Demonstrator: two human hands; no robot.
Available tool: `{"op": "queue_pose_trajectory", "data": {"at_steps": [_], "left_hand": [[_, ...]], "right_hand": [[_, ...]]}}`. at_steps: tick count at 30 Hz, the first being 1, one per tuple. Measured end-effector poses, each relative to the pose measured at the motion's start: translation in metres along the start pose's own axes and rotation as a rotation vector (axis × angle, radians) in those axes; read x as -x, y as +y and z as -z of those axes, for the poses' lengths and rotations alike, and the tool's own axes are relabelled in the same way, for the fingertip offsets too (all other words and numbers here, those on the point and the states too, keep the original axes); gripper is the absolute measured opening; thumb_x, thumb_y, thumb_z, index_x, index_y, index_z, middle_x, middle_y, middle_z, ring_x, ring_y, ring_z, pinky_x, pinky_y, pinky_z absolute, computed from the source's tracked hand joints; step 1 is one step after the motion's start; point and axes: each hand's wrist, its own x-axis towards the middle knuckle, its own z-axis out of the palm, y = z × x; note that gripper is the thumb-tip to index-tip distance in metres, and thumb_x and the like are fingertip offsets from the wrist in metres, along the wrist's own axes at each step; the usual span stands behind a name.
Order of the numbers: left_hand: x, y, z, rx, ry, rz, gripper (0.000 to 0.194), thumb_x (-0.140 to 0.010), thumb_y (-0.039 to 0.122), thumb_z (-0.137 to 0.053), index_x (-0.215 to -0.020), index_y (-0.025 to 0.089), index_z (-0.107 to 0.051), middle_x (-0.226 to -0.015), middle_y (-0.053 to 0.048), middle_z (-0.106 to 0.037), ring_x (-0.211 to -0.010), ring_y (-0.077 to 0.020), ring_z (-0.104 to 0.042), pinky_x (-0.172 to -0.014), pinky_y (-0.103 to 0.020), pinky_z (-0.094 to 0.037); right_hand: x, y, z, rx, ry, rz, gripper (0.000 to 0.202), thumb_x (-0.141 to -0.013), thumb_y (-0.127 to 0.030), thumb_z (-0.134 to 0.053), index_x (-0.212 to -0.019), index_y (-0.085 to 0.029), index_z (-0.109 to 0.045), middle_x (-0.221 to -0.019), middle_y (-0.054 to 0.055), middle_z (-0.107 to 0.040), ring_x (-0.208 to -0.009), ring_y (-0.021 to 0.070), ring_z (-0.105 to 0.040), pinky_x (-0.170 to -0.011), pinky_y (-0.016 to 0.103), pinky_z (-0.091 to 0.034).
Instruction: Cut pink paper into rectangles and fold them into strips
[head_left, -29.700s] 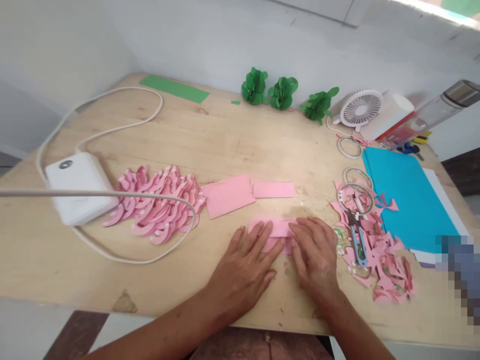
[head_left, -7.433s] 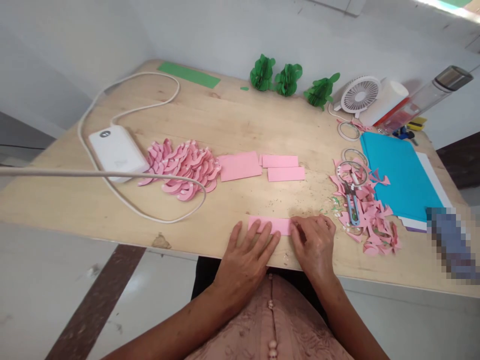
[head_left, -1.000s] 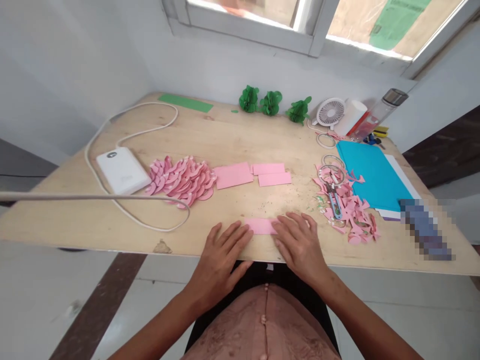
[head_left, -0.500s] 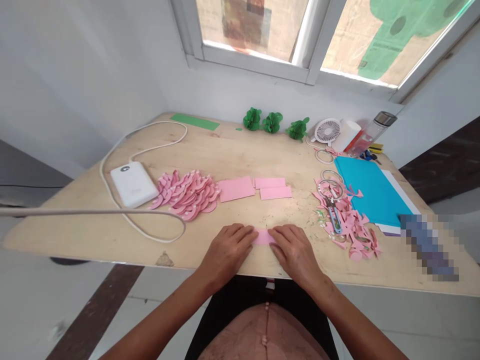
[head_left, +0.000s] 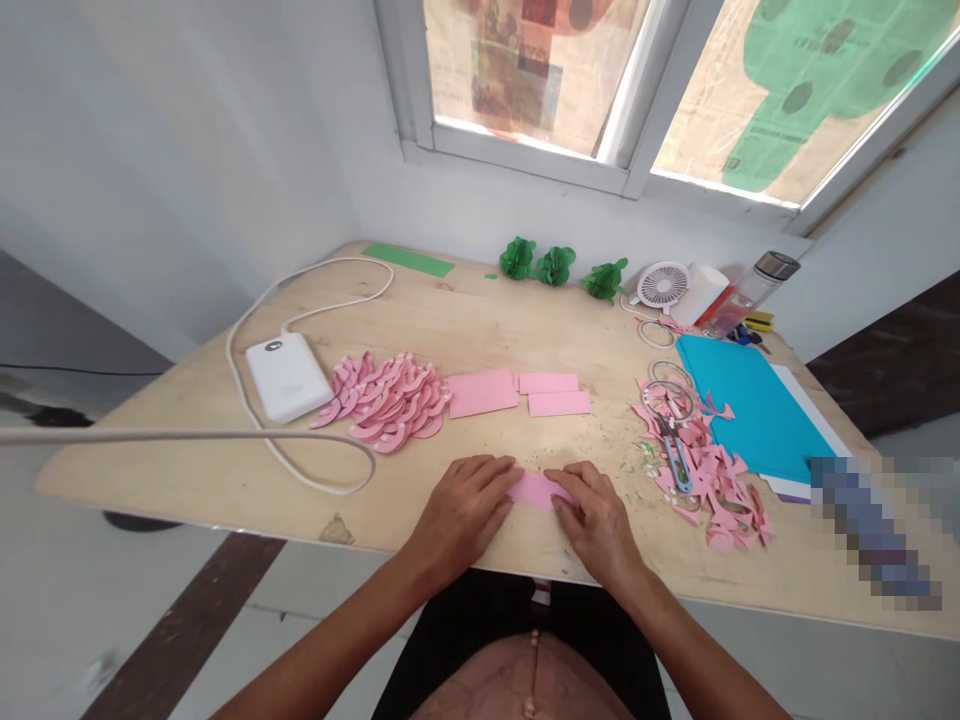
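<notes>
Right hand (head_left: 600, 515) has slid a touch outward since half a second ago, so more pink strip (head_left: 534, 488) shows between my hands, and my view has tipped up to take in more window (head_left: 555, 80). My grip is narrow at both ends: right thumb and fingertips close on the strip's right end, while my left hand (head_left: 465, 510) curls its bunched fingers over the left end, thumb tucked close. My strip lies crosswise, near the front edge of the wooden table (head_left: 442, 350), right ahead of my lap.

Just beyond it, two short pink pieces (head_left: 559, 403) sit one before the other, with a wider pink sheet (head_left: 484, 392) to their left. Left again comes a heap of pink petals (head_left: 401, 400), touching or nearly touching a white box (head_left: 289, 378), and a pale cable (head_left: 315, 489) loops in front of that!

Over on my right, small blue-handled snips (head_left: 681, 468) rest on pink scraps (head_left: 724, 485), a tape ring (head_left: 645, 398) by their tip, blue sheets (head_left: 757, 410) just beside. Farther back, three green paper puffs (head_left: 556, 266) line up along the wall, then a little white fan (head_left: 663, 286), and a clear bottle (head_left: 746, 290) leans to the right.
</notes>
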Motion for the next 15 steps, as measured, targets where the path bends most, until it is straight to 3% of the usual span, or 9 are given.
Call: {"op": "queue_pose_trajectory", "data": {"at_steps": [5,11,15], "left_hand": [[-0.012,-0.011,0.0,-0.129,0.035,0.076,0.03,-0.088,0.015,-0.045,-0.112,0.016,-0.063,-0.121,-0.01,-0.064,-0.111,-0.0255,-0.058,-0.094,-0.042,-0.047],[-0.042,-0.025,-0.005,-0.319,-0.085,0.204,0.037,-0.085,0.018,-0.049,-0.121,0.013,-0.059,-0.133,-0.016,-0.056,-0.126,-0.0303,-0.049,-0.105,-0.047,-0.038],[-0.046,-0.029,-0.012,-0.352,-0.179,0.269,0.047,-0.088,0.03,-0.051,-0.131,0.01,-0.052,-0.138,-0.018,-0.051,-0.129,-0.0314,-0.046,-0.108,-0.049,-0.033]], "right_hand": [[-0.024,0.022,0.01,-0.074,-0.008,-0.067,0.028,-0.088,-0.017,-0.05,-0.113,-0.023,-0.062,-0.097,0.005,-0.065,-0.088,0.0198,-0.062,-0.076,0.033,-0.05],[-0.067,0.047,0.016,0.14,0.099,-0.086,0.03,-0.085,-0.018,-0.051,-0.111,-0.02,-0.064,-0.103,0.01,-0.065,-0.096,0.0262,-0.059,-0.085,0.042,-0.046],[-0.064,0.048,0.012,0.303,0.184,-0.028,0.031,-0.085,-0.02,-0.051,-0.113,-0.019,-0.063,-0.112,0.013,-0.063,-0.107,0.0297,-0.053,-0.091,0.048,-0.041]]}}
